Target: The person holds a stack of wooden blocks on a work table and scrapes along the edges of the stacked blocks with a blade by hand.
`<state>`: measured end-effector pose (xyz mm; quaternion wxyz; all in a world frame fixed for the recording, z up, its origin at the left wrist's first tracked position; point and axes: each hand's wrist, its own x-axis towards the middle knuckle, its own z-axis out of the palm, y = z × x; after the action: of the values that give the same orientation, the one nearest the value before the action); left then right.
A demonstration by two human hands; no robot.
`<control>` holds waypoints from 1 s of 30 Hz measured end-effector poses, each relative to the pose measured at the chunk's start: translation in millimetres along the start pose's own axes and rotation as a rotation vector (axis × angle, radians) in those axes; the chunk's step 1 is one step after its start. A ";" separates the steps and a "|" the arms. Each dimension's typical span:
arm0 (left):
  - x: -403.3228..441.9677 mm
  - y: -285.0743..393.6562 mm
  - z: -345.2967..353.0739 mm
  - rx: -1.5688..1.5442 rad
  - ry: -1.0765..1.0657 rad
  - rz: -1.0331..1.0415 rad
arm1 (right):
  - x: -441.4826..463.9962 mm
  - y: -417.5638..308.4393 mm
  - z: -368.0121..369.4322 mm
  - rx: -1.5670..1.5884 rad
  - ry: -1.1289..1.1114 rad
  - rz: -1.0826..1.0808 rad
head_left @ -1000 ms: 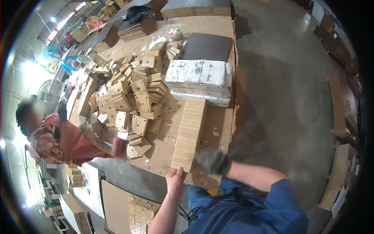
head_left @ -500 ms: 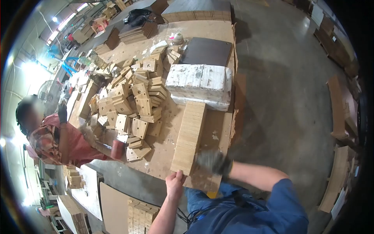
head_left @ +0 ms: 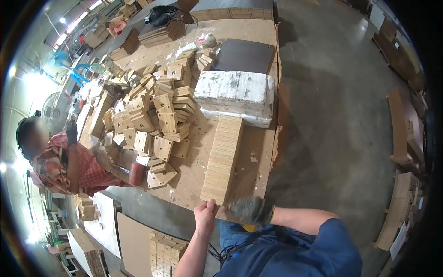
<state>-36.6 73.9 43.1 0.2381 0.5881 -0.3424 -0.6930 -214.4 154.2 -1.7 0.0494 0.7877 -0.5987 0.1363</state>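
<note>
I have the bare left hand (head_left: 206, 213) grasping the near end of a long light-brown row of wooden pieces (head_left: 222, 159), on the right of the brown tabletop (head_left: 193, 171); whether the blurred grey-gloved right hand (head_left: 252, 210) is clenched, I cannot tell.

Tabletop (head_left: 248, 171) right of wooden row (head_left: 222, 159) is free; white bundle (head_left: 230, 87) blocks beyond.

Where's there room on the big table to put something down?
On the table, there's a bare strip between the row of wooden pieces and the jumbled pile of blocks. Another lies right of the row, between the white bundle and the gloved right hand. The pile is crowded; so is the row's near end, by the left hand.
</note>
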 end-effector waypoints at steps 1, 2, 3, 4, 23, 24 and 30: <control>-0.9 0.3 0.0 0.004 0.003 -0.009 | 0.2 -4.7 -4.5 -0.018 -0.186 0.084; -1.3 -0.1 -1.3 0.024 0.009 -0.017 | 24.6 22.7 -36.0 -0.048 0.176 0.169; -0.4 0.1 -1.9 0.041 0.013 -0.023 | 39.7 43.6 -23.1 0.129 0.153 0.332; 0.1 -0.2 -1.6 0.055 0.017 -0.028 | 54.7 68.3 -10.5 0.258 0.447 0.313; 3.1 -2.3 -1.8 0.005 0.001 -0.028 | 8.9 -12.6 -14.5 0.418 0.239 0.141; 2.1 -2.2 -1.2 -0.008 0.000 -0.023 | 15.4 -11.1 -24.0 0.404 0.324 0.176; -3.4 1.0 2.5 -0.027 0.032 -0.025 | 53.7 53.8 -6.3 0.252 0.230 0.385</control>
<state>-38.5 76.3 46.3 0.2426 0.6002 -0.3219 -0.6908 -253.6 90.9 14.5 -0.0085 0.6384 -0.7065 0.3054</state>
